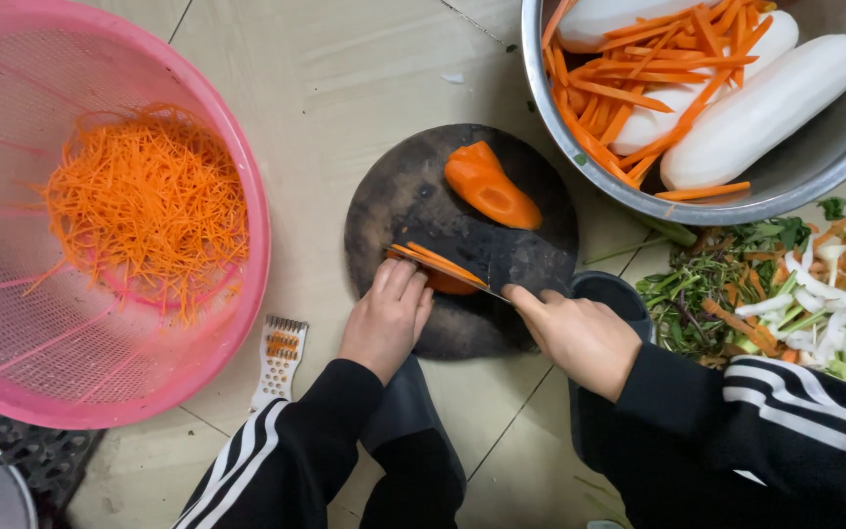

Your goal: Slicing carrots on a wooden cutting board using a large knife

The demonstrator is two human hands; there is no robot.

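Note:
A round dark cutting board [394,196] lies on the tiled floor. My left hand [386,315] presses down on a carrot piece [447,283] at the board's near side. My right hand [578,333] grips the handle of a dark cleaver [501,257], whose blade rests against that carrot with thin orange slices [438,262] lying along it. A second carrot chunk [490,185] sits farther back on the board.
A pink basket [247,176] of shredded carrot stands at the left. A metal bowl [795,181] with carrot strips and white radishes is at top right. Vegetable scraps [775,284] pile at the right. A white grater [279,360] lies beside the basket.

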